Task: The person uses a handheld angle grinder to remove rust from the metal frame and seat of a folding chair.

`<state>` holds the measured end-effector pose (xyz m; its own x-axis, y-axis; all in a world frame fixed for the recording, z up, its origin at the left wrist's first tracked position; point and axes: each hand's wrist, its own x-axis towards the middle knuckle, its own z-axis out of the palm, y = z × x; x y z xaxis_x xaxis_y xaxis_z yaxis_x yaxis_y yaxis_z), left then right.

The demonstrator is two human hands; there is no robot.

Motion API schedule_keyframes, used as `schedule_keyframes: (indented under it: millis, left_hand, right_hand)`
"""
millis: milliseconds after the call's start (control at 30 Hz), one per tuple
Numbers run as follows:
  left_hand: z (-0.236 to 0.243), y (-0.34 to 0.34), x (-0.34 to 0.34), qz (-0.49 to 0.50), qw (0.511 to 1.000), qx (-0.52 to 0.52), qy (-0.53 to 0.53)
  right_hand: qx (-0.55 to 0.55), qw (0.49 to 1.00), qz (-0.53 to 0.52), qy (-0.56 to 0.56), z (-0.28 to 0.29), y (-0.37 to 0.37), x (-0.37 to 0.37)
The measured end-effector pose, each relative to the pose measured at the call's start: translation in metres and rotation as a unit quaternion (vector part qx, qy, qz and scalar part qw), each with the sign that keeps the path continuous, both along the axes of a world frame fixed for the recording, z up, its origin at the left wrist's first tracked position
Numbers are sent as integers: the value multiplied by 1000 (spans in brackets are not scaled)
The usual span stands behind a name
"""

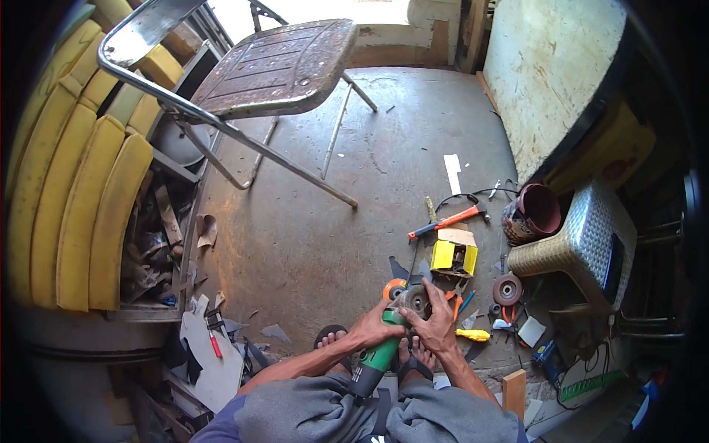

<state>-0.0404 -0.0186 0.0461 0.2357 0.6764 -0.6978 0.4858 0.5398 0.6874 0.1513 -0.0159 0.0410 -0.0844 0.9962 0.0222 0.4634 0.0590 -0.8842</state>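
Note:
A green and black angle grinder (379, 356) lies slanted over my lap, its head pointing away from me. My left hand (369, 327) is closed around the grinder's body just behind the head. At the head, my right hand (436, 325) has its fingers bent against the round grey part (418, 299), with the thumb pressed near its rim. An orange-rimmed disc (395, 289) shows just beyond my left fingers; whether it touches them I cannot tell. Close by on the right lie orange-handled pliers (457, 297) and a yellow-handled tool (473, 335).
A rusty metal folding chair (277, 66) stands far left. Beyond my right hand are a yellow box (443, 255), an orange hammer (452, 221) and a loose grinding disc (507, 290). A dark red bucket (539, 209) and metallic stool (591, 229) stand right; yellow pads (111, 214) line the left.

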Motion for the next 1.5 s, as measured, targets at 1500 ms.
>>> schedule_keyframes:
  millis: [1500]
  left_hand:
    - [-38,-25,-41,171,983,14,-62]
  right_hand:
    - [18,963,38,-267,-82,35,-22]
